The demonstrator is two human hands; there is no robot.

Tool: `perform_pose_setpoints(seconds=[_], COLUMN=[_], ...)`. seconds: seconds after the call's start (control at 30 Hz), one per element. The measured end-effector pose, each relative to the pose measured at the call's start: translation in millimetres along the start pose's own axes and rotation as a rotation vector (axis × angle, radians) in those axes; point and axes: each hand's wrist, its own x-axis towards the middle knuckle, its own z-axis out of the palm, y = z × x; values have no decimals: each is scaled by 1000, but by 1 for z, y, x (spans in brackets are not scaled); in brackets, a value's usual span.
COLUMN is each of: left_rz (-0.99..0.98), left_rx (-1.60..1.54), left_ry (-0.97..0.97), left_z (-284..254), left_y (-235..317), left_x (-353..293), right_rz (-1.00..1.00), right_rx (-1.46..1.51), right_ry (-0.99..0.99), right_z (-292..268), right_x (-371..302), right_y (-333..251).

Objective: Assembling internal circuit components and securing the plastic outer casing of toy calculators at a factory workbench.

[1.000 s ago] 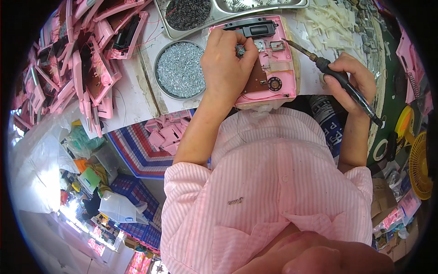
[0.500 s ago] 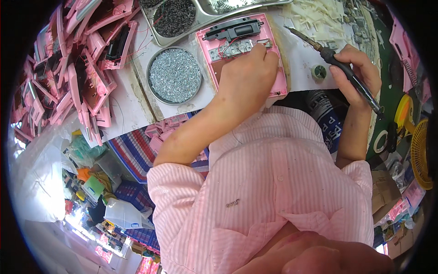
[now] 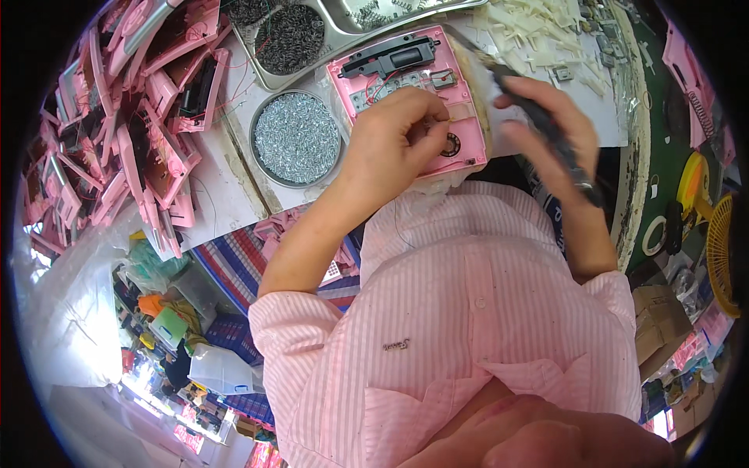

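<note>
A pink plastic casing [image 3: 467, 111] lies on the table in front of me. In its far end sits a black plastic unit [image 3: 390, 59]; nearer are metal plates [image 3: 443, 79] and thin red wires. Over the casing's middle, my left hand [image 3: 398, 136] is closed, thumb and fingertips pinched together; what they hold, if anything, is too small to make out. Just beside those fingertips, a dark round part [image 3: 450, 145] lies in the casing's near compartment. My right hand [image 3: 558, 129] grips a soldering iron [image 3: 546, 125] by its black handle, blurred by motion, its tip pointing to the far left.
Left of the casing stands a round tin of small silvery pieces [image 3: 296, 139], with a metal tray [image 3: 316, 69] of springs behind it. Many pink casings [image 3: 144, 129] are heaped at the left. White plastic parts [image 3: 538, 35] lie at the far right; a yellow fan [image 3: 722, 257] is at the right edge.
My left hand has moved nearer, from the metal plates to the casing's middle, uncovering the round part. My right hand has brought the soldering iron leftward, closer to the casing.
</note>
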Motion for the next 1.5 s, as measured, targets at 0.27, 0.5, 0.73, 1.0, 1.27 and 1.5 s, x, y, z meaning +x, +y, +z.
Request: perform_pose_setpoints(seconds=[0.27,0.5,0.73,1.0,1.27,1.5], left_rz=[-107,-103,-93,71,104,89], left_rx=[-209,-210,-128,113,225,256], left_ry=[59,80,65,26,-28,-38], left_z=[5,8,11,7,7,6], left_y=[-9,-11,-1,-1,-1,-1], left_x=[-6,-8,-6,-4,-2,-3], right_rz=[-255,-282,-342,-167,-82,-134], right_rx=[-174,-261,-365,-11,-55,-98], right_ry=[2,33,38,-39,-226,-273], right_z=[41,45,41,-44,-38,-34], right_x=[26,14,2,-17,-21,-17], right_y=[7,13,12,-2,0,3])
